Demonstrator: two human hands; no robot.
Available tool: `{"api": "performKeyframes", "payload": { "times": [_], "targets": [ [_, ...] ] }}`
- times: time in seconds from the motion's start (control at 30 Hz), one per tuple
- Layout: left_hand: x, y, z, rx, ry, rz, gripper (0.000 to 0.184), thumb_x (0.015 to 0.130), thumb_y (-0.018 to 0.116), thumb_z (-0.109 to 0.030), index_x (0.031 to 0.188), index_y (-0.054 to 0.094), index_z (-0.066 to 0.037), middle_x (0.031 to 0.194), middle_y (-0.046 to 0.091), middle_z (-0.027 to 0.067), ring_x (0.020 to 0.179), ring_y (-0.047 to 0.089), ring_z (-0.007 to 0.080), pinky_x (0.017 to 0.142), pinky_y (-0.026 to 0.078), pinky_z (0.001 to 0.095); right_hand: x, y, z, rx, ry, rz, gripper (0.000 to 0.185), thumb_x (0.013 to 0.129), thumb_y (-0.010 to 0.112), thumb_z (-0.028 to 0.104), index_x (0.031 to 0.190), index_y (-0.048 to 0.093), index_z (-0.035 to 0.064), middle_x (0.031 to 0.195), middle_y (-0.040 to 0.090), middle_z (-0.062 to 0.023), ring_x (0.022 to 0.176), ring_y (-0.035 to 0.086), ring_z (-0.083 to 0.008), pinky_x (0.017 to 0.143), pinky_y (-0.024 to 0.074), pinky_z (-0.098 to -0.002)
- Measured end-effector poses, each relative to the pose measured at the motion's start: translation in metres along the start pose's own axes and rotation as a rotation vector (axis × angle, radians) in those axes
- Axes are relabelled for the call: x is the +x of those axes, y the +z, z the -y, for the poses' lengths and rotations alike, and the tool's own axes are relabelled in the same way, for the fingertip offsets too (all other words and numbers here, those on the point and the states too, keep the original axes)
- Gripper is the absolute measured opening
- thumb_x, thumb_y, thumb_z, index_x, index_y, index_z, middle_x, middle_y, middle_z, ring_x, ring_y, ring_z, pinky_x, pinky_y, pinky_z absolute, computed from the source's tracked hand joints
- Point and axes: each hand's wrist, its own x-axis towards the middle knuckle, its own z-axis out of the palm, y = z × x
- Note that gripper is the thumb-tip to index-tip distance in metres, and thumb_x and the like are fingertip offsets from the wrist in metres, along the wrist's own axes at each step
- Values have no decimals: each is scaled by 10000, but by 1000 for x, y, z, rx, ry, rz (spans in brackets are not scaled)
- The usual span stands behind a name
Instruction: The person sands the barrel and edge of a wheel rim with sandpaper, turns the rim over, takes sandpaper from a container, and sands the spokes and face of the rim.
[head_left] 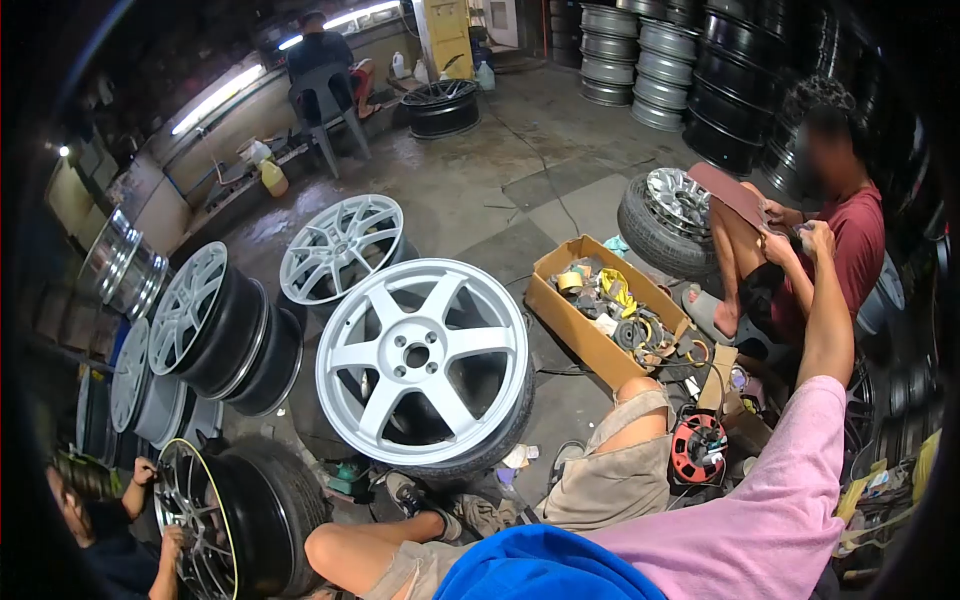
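My right arm, in a pink sleeve, stretches to the right. My right hand [818, 238] is raised close to a seated co-worker's arms, its fingers curled; a small pale bit shows at them, too small to name. Beside it, the co-worker's hands hold a reddish-brown sheet [735, 192], which looks like sandpaper. My left hand is out of view. In front of my knees lies a white six-spoke wheel rim [417, 356], face up on top of a dark tyre [500, 440].
A cardboard box [560, 315] of tapes and odds and ends stands right of the rim, with a red cable reel [698, 448] nearer me. More rims [190, 310] stand left. Another person's hands [172, 540] touch a rim at lower left. Stacked rims [608, 55] line the back.
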Motion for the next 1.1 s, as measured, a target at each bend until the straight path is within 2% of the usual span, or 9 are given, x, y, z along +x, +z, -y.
{"api": "performKeyframes", "payload": {
  "times": [0.37,0.43,0.67,0.83,0.93,0.97,1.0,1.07,1.1],
  "targets": [
    [2,-3,16,-27,-26,-11,466,1060,584,-383,1116,706,62,970,731,164,950,667,227,854,497,372,-2,0,-3,-45,-42,31,313,831,751,288,1115,796,164,1088,762,-187,1041,735,-365,907,576,-462],
    [-1,-4,21,-28,-27,-14,465,1060,585,-383,1117,706,63,969,731,161,951,665,223,857,496,369,2,3,-3,-59,-24,101,330,831,769,305,1142,801,199,1157,758,-173,1099,725,-367,948,578,-470],
    [-1,-9,31,-38,-29,-24,463,1061,588,-379,1119,705,65,967,729,152,956,660,206,864,496,357,2,12,-8,-27,-13,116,330,823,775,290,1141,801,204,1146,761,-171,1090,728,-372,943,580,-472],
    [1,-28,55,-57,29,-72,461,1061,590,-377,1121,705,66,965,727,145,959,656,195,869,496,348,13,30,-13,-68,-88,157,313,839,767,298,1133,803,197,1159,759,-163,1085,731,-360,928,580,-464],
    [1,-57,57,-88,160,-125,461,1061,591,-375,1122,705,67,964,726,141,961,654,187,872,495,343,-1,43,39,-30,-266,213,318,840,765,310,1125,802,171,1141,764,-160,1075,733,-366,895,576,-448],
    [-2,-69,46,-99,223,-141,460,1061,591,-375,1122,705,67,964,726,140,962,653,185,873,495,342,-17,55,65,64,-354,200,310,854,755,308,1112,799,143,1072,779,-145,999,748,-352,861,570,-429],
    [-11,-79,23,-114,301,-149,460,1062,592,-374,1122,705,67,964,726,138,963,652,183,874,495,340,-62,45,113,287,-405,271,261,891,723,161,1126,770,56,897,771,-119,793,717,-207,742,566,-365],
    [-35,-93,-51,-156,490,-128,459,1062,593,-374,1123,705,68,963,725,136,964,651,178,876,495,337,-110,65,177,303,-713,318,288,903,719,121,1180,761,53,914,771,-102,820,702,-192,769,556,-336],
    [-54,-92,-98,-188,604,-99,459,1062,593,-373,1124,705,68,963,725,134,965,650,176,877,495,335,-150,77,208,366,-790,334,287,910,715,109,1186,761,47,932,768,-99,840,700,-184,783,551,-328]
  ]
}}
